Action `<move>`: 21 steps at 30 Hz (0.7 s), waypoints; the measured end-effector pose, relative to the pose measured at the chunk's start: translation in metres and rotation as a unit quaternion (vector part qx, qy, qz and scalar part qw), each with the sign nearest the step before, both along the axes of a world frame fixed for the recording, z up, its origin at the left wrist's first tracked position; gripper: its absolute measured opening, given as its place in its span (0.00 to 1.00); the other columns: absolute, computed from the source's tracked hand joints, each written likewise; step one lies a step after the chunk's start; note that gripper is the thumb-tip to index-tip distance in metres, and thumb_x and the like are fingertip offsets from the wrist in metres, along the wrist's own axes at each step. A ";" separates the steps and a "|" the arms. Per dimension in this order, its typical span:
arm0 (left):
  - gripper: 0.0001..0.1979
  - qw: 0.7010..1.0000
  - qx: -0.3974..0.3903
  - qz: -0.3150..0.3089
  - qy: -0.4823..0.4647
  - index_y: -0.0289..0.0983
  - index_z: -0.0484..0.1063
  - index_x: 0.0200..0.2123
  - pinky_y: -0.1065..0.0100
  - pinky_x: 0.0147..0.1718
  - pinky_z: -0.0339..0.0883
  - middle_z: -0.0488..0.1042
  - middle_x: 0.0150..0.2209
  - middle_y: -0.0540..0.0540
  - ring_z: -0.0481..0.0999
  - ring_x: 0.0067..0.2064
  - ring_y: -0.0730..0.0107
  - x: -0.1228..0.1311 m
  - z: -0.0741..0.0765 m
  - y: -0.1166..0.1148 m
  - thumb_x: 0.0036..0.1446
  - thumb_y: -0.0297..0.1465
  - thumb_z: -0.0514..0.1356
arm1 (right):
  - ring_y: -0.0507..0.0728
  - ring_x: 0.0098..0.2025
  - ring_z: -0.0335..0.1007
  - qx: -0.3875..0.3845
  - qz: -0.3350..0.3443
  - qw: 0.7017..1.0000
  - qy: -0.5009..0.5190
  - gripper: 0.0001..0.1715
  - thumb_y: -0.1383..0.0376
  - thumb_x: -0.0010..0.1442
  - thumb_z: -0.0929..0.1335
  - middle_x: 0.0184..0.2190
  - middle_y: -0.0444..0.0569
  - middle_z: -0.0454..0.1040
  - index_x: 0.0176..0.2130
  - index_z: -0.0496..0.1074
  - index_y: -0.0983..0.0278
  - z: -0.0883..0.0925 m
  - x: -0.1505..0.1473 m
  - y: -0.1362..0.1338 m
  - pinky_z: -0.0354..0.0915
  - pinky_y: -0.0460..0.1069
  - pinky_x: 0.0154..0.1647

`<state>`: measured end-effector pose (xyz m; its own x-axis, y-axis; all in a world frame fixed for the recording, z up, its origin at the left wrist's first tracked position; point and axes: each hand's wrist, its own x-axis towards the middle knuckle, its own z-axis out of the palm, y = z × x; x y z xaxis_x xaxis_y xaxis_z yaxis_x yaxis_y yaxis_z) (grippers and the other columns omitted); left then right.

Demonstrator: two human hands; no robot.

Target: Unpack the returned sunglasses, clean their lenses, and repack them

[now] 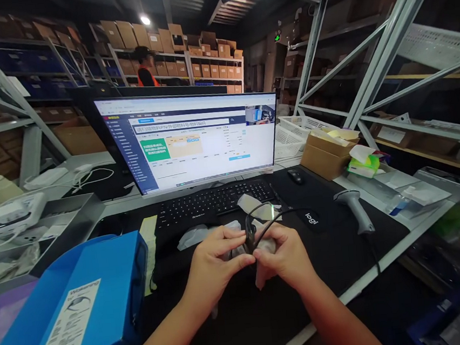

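Observation:
Over the black desk mat, both hands meet around a black cable [249, 234]. My left hand [216, 255] pinches it between thumb and fingers from the left. My right hand [288, 251] grips its other side, with crumpled translucent plastic [261, 279] bunched in and below the fingers. Loops of the cable rise and extend to the right. Its ends are hidden by the fingers. More translucent plastic [253, 207] lies just beyond the hands, in front of the keyboard [200, 203].
A monitor [194, 138] stands behind the keyboard. To the left is a blue box [102, 277] with a white label. On the right are a mouse [295, 176], a grey barcode scanner [356, 212], a cardboard box [321, 155] and a tissue pack [363, 164]. A person [146, 72] is near the far shelves.

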<state>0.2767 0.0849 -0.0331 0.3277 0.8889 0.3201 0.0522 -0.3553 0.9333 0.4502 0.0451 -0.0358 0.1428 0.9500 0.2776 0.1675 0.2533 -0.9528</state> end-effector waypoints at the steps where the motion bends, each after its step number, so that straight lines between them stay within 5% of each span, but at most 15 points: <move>1: 0.14 1.000 0.002 -0.003 0.001 0.46 0.83 0.37 0.58 0.48 0.69 0.78 0.38 0.43 0.76 0.44 0.56 0.000 0.000 0.000 0.44 0.38 0.73 | 0.58 0.33 0.75 0.011 -0.007 1.000 -0.007 0.07 0.64 0.45 0.73 0.31 0.48 0.76 0.30 0.78 0.63 0.000 -0.001 0.000 0.72 0.48 0.29; 11: 0.13 0.999 0.022 -0.020 0.019 0.47 0.83 0.39 0.61 0.46 0.69 0.78 0.38 0.44 0.76 0.43 0.58 0.001 0.003 0.001 0.48 0.39 0.71 | 0.57 0.32 0.73 0.061 -0.047 0.997 -0.012 0.07 0.63 0.44 0.71 0.30 0.47 0.77 0.28 0.76 0.63 -0.009 -0.005 0.006 0.71 0.50 0.36; 21: 0.11 0.998 0.032 -0.011 0.050 0.47 0.83 0.40 0.61 0.47 0.69 0.78 0.39 0.44 0.76 0.44 0.58 0.000 0.002 0.002 0.51 0.39 0.69 | 0.58 0.32 0.74 0.017 -0.044 0.999 0.016 0.09 0.62 0.44 0.72 0.30 0.48 0.77 0.28 0.77 0.64 -0.008 -0.007 0.011 0.72 0.50 0.35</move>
